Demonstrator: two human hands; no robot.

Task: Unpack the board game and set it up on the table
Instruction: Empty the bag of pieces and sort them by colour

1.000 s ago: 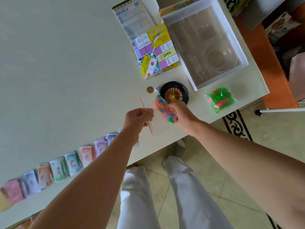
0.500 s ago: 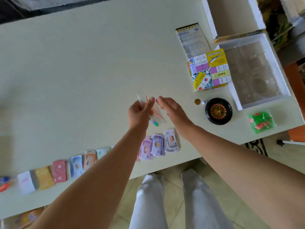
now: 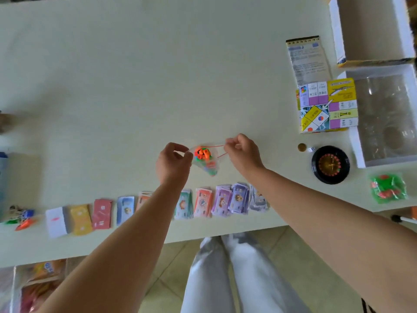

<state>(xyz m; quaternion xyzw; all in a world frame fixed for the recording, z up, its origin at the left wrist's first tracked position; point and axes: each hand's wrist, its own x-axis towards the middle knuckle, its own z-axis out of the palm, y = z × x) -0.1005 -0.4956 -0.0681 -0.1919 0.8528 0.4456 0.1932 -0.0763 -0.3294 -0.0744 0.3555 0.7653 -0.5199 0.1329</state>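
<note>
The left hand [image 3: 172,162] pinched one lip of a small clear plastic zip bag [image 3: 208,168] between thumb and fingertips. The right hand [image 3: 242,152] pinched the opposite lip, with the thin red seal line stretched between them. Both hands were thus closed on the bag's mouth, and it hung in the air above the desk [image 3: 135,75], a little back from the middle of the front edge. A clump of small orange and green plastic pieces [image 3: 202,153] showed inside, just under the seal. The bag looked light and limp, its film slippery and easy to tear. The safest hold seemed to be the two lips just beside the seal, drawn apart evenly so the loose pieces would not scatter. Along the front edge lay a row of paper money stacks [image 3: 223,201], with white, yellow and red card stacks [image 3: 79,219] toward the front left corner. Near the right edge stood a black roulette wheel [image 3: 330,164], and a sealed bag of green and red pieces [image 3: 387,188] lay by the front right corner. Behind them were the folded game board [image 3: 327,105] and the white box tray [image 3: 358,152].
</note>
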